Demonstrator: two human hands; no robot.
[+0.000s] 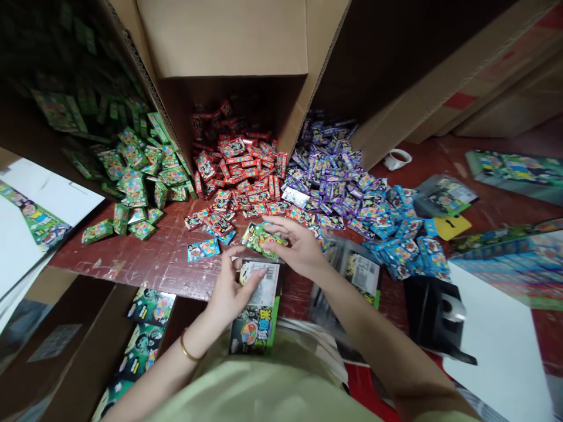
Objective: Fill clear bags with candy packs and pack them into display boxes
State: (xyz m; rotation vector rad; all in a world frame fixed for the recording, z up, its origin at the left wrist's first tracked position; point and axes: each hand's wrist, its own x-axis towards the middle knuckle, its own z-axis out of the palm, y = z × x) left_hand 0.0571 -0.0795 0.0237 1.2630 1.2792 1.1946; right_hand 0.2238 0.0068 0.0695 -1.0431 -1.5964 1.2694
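My left hand (233, 287), with a gold bangle at the wrist, is closed on a clear candy bag (259, 310) printed with green, black and a white label. My right hand (301, 246) pinches a green candy packet (259, 239) just above the top of that bag. Close beyond my hands lie a blue candy packet (203, 250) and a pile of red candy packets (246, 161). Beneath my right forearm rests a stack of similar clear bags (360, 269). The bag's opening is partly hidden by my fingers.
Cartons on the red table (176, 266) spill green packets (134, 181) at left and purple packets (325, 170) at centre right. Blue packets (400, 240) lie further right, near a black tape dispenser (433, 316) and a white cup (397, 159). An open box (83, 346) stands below left.
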